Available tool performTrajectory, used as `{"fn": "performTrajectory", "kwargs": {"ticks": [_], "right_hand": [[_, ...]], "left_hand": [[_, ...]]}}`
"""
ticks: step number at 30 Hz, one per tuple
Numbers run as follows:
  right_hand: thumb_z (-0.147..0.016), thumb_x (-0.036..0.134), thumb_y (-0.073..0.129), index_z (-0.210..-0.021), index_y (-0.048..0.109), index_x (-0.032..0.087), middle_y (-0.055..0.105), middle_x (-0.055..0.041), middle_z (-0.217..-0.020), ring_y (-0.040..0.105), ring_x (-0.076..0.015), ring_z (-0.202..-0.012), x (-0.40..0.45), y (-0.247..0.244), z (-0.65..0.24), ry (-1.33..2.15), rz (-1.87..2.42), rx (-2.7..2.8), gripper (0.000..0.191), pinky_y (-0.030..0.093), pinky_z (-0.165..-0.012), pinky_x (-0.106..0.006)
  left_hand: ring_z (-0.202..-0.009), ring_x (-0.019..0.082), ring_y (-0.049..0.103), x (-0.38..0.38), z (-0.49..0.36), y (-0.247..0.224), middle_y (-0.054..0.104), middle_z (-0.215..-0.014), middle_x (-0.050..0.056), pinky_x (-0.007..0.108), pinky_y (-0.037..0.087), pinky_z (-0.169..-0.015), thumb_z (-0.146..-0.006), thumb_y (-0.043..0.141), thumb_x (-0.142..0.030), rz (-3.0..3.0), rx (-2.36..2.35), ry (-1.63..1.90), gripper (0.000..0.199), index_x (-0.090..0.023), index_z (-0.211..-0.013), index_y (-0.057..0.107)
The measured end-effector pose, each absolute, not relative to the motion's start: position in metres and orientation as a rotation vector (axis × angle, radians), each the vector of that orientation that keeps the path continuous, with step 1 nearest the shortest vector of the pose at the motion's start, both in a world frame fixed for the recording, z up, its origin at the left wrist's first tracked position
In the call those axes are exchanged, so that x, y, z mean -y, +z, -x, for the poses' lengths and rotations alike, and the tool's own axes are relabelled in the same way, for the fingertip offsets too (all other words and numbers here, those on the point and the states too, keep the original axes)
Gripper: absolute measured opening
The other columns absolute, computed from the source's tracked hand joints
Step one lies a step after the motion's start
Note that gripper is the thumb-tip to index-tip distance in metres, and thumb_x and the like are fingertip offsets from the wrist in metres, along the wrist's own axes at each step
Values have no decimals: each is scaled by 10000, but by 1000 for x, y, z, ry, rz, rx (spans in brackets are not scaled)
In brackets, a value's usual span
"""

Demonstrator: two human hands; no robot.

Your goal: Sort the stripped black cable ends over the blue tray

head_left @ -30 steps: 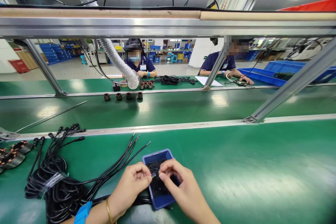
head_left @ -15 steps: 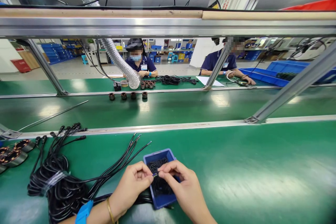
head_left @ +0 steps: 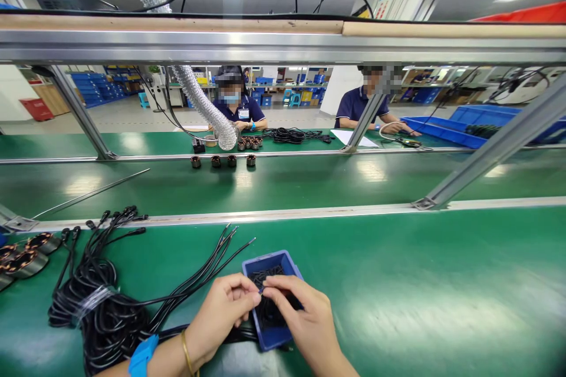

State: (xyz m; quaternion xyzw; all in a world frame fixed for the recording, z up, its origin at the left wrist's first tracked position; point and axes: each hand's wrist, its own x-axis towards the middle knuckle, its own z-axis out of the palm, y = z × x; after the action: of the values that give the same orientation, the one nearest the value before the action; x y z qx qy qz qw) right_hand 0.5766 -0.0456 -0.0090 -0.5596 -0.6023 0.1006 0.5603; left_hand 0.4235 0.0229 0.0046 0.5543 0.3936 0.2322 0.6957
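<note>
Wire piece is located at the meeting point of both hands' fingertips, over the blue bin. Only a sliver of it shows; it appears thin, and its colour and full length are too small or too covered to tell.

Left hand: thumb and forefinger are brought together, clamped on the wire piece; the remaining fingers are curled toward the palm. A gold bangle and a blue wristband are worn on this arm.

Right hand: thumb and forefinger extend to the same spot, their tips close to one another. Whether they grip the piece cannot be told.

The bin stands on the green counter, partly covered by the right hand, and contains many short, thin black pieces. Left of the hands lies a coiled bundle of black cables, glossy, bound with clear wrap. Several cable ends fan out toward the bin, pale at the tips. Black connectors lie at the bundle's far end, and copper-wound rings rest at the far left.
</note>
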Motion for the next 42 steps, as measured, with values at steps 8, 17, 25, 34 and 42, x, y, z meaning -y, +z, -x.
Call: {"fn": "performTrajectory", "kwargs": {"ticks": [8, 17, 25, 34, 42], "right_hand": [[-898, 91, 549, -1075, 676, 246, 762, -40, -921, 723, -180, -817, 48, -7, -576, 62, 1242, 1451, 268, 590, -747, -296], [-908, 66, 515, -1163, 605, 235, 734, -45, -899, 684, -181, -803, 45, -8, -581, 180, 1211, 1650, 319, 559, -738, -304], [-928, 54, 486, -1228, 558, 237, 734, -53, -914, 689, -182, -812, 47, -8, -587, 71, 1239, 1655, 359, 560, -739, -313], [-933, 65, 475, -1233, 569, 226, 731, -48, -901, 685, -179, -789, 48, -8, -585, 40, 1216, 1738, 353, 562, -723, -305], [-934, 88, 413, -1225, 595, 143, 659, -138, -1152, 600, -254, -1055, 41, -20, -588, -7, 1554, 1890, 347, 518, -884, -415]], "left_hand": [[-489, 82, 356, -21, -422, 9, 428, -522, -65, 206, 219, -445, -671, 737, -409, -1192, -885, 521, 284, -151, -699, 623], [-491, 81, 341, -22, -422, 8, 423, -525, -69, 212, 215, -452, -640, 758, -433, -1206, -842, 480, 319, -151, -669, 611], [-496, 78, 338, -22, -422, 7, 422, -539, -68, 213, 210, -450, -643, 775, -518, -1227, -823, 466, 410, -142, -706, 625], [-511, 80, 351, -22, -422, 6, 443, -558, -59, 210, 221, -455, -662, 762, -507, -1237, -821, 482, 405, -127, -734, 642], [-491, 77, 340, -23, -422, 6, 428, -541, -76, 209, 205, -449, -702, 709, -412, -1162, -852, 517, 291, -160, -759, 576]]}}
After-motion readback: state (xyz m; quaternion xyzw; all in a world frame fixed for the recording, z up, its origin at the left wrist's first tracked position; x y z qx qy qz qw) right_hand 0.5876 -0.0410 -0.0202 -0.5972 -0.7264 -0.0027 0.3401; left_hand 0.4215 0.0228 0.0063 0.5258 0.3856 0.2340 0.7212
